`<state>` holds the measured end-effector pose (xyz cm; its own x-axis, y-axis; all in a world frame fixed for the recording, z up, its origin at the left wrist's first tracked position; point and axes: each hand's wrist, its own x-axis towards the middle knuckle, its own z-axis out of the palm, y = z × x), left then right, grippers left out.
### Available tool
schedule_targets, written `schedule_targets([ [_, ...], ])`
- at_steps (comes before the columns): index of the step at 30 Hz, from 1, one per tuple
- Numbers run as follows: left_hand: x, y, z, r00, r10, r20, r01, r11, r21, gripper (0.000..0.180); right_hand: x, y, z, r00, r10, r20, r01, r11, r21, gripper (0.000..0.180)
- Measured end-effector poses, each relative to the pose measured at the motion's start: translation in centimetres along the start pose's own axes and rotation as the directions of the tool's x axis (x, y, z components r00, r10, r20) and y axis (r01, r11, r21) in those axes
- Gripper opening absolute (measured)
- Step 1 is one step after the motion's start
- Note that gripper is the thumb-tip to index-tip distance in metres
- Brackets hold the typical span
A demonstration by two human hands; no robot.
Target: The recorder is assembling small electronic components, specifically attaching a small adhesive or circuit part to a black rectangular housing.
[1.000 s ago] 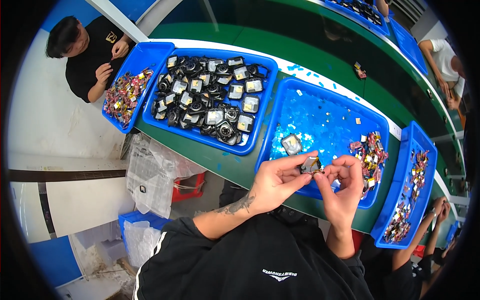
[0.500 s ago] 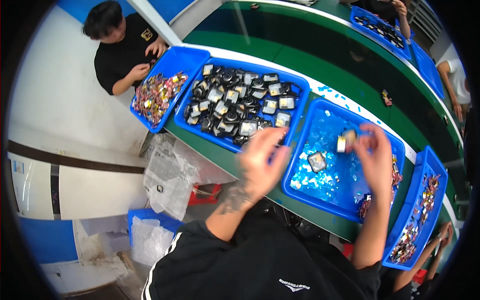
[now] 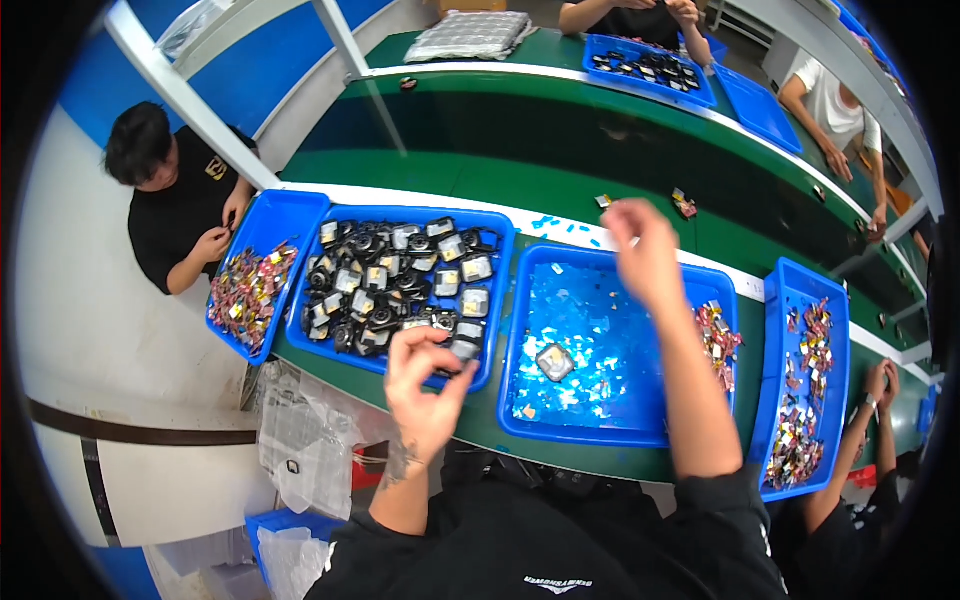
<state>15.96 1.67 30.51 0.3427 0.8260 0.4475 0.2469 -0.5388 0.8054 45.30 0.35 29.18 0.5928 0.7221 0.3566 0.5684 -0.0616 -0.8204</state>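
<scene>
My left hand (image 3: 425, 390) is over the near right corner of a blue tray (image 3: 300, 330) heaped with small black cases with clear covers. Its thumb and forefinger pinch one of these cases (image 3: 466, 348). My right hand (image 3: 645, 250) reaches over the far edge of a second blue tray (image 3: 515, 400), fingers apart. Just off its fingertips, on the green belt, lies a small pale-and-yellow piece (image 3: 603, 201). Inside the second tray rests a single black-rimmed case (image 3: 555, 362) among scattered shiny blue film bits. Part of a pink-wired pile (image 3: 720, 335) there is hidden by my right forearm.
A blue bin of pink-wired parts (image 3: 255, 285) stands at far left, another blue bin (image 3: 770, 440) at right. A wired piece (image 3: 684, 204) lies on the green belt (image 3: 500, 180). Blue strips lie along the white ledge. Co-workers sit at left, right and across; white posts frame the bench.
My right hand has moved from above the second tray out to the belt, and the piece it held is now beyond its fingertips. My left hand has closed on a case. The view has shifted.
</scene>
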Motion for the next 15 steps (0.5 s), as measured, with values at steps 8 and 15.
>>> schedule_targets([
  [8, -2.6, 2.6, 5.2, 0.898, 0.012, 0.439, 0.225, 0.846, -0.484, 0.039, -12.9, -6.7, -2.3, 0.777, 0.292, 0.558, -0.525, 0.790, 0.317, 0.014],
  [15, -2.9, 1.6, 6.0, 0.608, -0.240, 0.756, 0.753, 0.477, -0.453, 0.035, -14.0, -8.1, -5.5, 0.901, 0.209, 0.382, -0.278, 0.951, 0.135, 0.012],
])
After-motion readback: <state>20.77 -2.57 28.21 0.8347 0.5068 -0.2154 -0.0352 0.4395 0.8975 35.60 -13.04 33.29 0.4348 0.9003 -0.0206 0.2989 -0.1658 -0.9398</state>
